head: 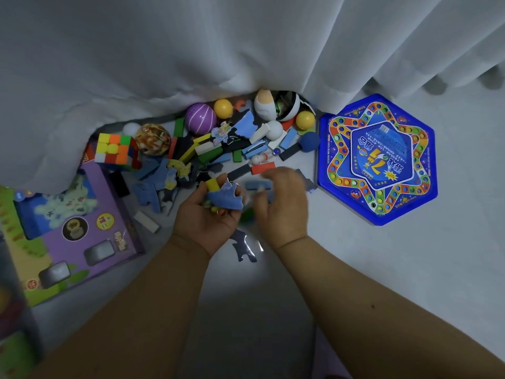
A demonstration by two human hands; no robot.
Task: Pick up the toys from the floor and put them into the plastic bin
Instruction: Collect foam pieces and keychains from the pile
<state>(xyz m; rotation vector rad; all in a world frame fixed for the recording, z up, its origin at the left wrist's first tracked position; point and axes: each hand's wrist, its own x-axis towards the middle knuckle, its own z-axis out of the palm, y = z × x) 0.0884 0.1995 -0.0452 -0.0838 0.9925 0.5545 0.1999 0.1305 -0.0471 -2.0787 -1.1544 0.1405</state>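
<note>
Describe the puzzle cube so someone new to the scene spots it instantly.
Start at the purple toy box on the floor at left. The puzzle cube sits at its far corner, below the white curtain. It alone has a grid of yellow, orange, green and red squares.

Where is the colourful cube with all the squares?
In the head view the puzzle cube sits on the left of the toy pile, at the curtain's edge, beside the patterned ball and above the purple box.

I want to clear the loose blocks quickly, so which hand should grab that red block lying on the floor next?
Probably the right hand. It hovers just below the red block and looks free, though blurred. The left hand already clutches a blue puzzle piece and a yellow block.
</note>
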